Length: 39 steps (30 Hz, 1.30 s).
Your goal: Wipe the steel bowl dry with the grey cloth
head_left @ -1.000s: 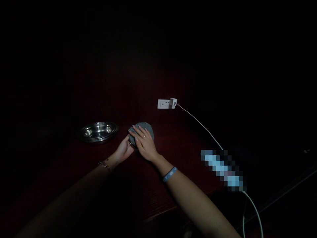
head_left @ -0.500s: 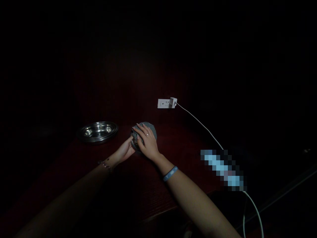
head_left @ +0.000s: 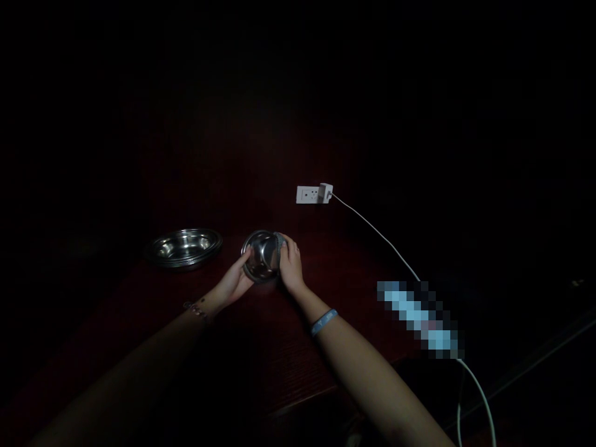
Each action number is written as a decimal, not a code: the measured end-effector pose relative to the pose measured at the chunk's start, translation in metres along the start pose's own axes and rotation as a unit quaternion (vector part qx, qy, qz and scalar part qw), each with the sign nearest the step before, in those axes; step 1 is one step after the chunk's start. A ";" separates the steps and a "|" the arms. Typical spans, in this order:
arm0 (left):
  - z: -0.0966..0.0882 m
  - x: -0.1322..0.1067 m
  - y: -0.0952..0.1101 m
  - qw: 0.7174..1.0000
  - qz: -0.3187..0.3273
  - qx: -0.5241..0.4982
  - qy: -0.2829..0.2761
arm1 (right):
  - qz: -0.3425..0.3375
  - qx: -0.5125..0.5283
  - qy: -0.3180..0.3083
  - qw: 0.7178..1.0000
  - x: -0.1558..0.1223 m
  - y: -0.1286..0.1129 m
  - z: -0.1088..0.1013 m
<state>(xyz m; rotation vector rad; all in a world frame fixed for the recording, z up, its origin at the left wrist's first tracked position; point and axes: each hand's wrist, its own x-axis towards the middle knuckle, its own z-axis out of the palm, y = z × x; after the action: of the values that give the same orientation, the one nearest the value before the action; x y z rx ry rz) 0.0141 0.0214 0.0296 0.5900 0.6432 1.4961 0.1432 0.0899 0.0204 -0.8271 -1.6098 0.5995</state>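
A shiny metal bowl [head_left: 261, 257] is tilted so that its inside faces me. My left hand [head_left: 236, 277] grips its left rim, with the thumb over the edge and the fingers behind or below. At the right rim, my right hand [head_left: 292, 264] holds a grey cloth [head_left: 280, 239] against the bowl. Only a narrow strip of the cloth shows; the rest is hidden by the hand and the bowl. To the left, a stack of metal plates or shallow bowls [head_left: 186, 247] sits on the dark red table [head_left: 298, 366].
On the back wall is a white socket [head_left: 306, 195] with a charger [head_left: 326, 191] plugged in. Its white cable [head_left: 377, 231] runs down right to a pixelated bluish object [head_left: 419, 320]. The table's front edge [head_left: 302, 400] shows below; the surroundings are very dark.
My right hand has moved with the cloth from over the bowl's opening to its right rim, uncovering the shiny inside. My left hand keeps its grip in nearly the same place.
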 end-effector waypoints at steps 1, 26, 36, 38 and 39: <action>0.000 0.000 0.001 1.000 -0.001 -0.004 0.003 | 0.008 0.007 0.001 1.000 0.000 0.001 0.001; -0.001 0.006 0.005 0.994 0.074 -0.013 0.080 | 0.060 0.107 -0.006 0.992 -0.007 -0.007 0.005; 0.003 0.004 0.007 0.994 0.065 -0.014 0.086 | 0.083 0.116 0.000 0.990 -0.007 -0.008 0.003; 0.005 0.002 0.008 0.994 0.063 -0.013 0.088 | 0.085 0.120 0.001 0.989 -0.007 -0.007 0.004; 0.006 0.002 0.008 0.994 0.062 -0.012 0.090 | 0.087 0.123 0.000 0.989 -0.007 -0.007 0.005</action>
<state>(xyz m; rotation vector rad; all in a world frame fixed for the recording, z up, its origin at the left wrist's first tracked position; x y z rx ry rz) 0.0127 0.0234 0.0395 0.4874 0.7367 1.6853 0.1378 0.0809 0.0202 -0.7867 -1.4366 0.9018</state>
